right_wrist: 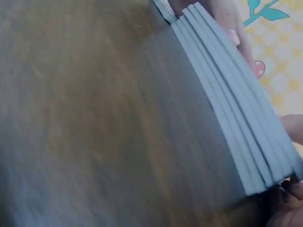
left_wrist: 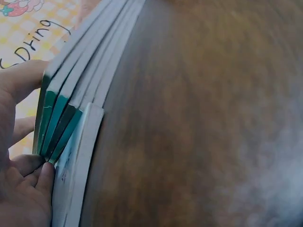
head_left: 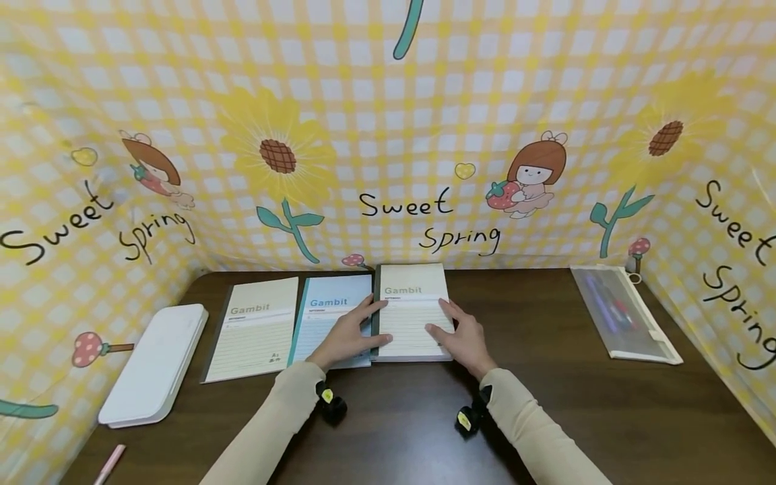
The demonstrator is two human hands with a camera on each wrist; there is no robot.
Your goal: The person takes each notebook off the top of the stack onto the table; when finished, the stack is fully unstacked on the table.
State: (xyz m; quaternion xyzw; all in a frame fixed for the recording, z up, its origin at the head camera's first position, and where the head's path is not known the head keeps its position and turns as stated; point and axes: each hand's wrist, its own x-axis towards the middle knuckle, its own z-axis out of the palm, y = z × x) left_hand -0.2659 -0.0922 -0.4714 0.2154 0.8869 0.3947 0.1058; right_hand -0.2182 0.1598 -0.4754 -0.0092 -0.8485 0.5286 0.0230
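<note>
A stack of notebooks [head_left: 415, 337], topped by a cream one marked Gambit, lies at the table's back middle. In the left wrist view its spines [left_wrist: 57, 118] are green, teal and dark, slightly staggered. My left hand [head_left: 348, 337] grips the stack's spine side, thumb and fingertips against it. My right hand [head_left: 465, 337] holds the opposite side; the pale page edges [right_wrist: 227, 99] show in the right wrist view. Left of the stack lies a blue Gambit notebook [head_left: 327, 306], partly behind my left hand. Beside that lies a cream Gambit notebook [head_left: 251, 337] with a dark spine.
A white flat case [head_left: 154, 364] rests at the table's left, with a pink pen [head_left: 111, 465] nearer me. A see-through zip pouch [head_left: 624, 316] holding pens lies at the right. Yellow checked cloth [head_left: 388, 135] stands behind and beside the dark wooden table [head_left: 400, 431].
</note>
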